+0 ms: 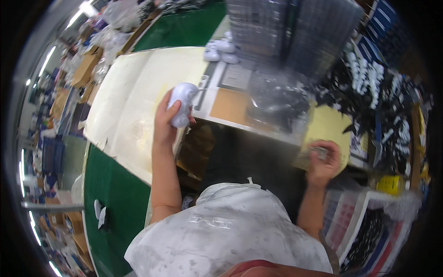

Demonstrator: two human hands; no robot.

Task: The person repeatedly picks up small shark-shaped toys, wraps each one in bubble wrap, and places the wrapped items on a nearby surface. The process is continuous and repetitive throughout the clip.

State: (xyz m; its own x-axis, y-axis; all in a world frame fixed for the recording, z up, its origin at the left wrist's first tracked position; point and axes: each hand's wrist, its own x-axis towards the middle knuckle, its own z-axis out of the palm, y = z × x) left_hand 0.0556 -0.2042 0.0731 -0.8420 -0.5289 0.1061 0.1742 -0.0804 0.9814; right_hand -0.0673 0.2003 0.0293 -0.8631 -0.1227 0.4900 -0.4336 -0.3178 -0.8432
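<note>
My left hand (164, 119) grips a glossy white plastic housing (181, 104) with rounded ends, which looks like a game controller. It is held up over the right edge of a cream-coloured sheet (135, 90). My right hand (323, 168) is blurred and pinches a small greyish piece (321, 152), too unclear to name. That hand is above a yellow sheet (328, 126) at the right end of the workbench. Several similar white housings (221, 52) are piled at the back of the bench.
Tall stacks of clear plastic trays (259, 31) stand at the back. Before them lies a clear plastic bag (277, 100). Black and white parts (367, 79) are heaped at right, above a white crate (356, 221). A green conveyor belt (117, 207) runs along the left.
</note>
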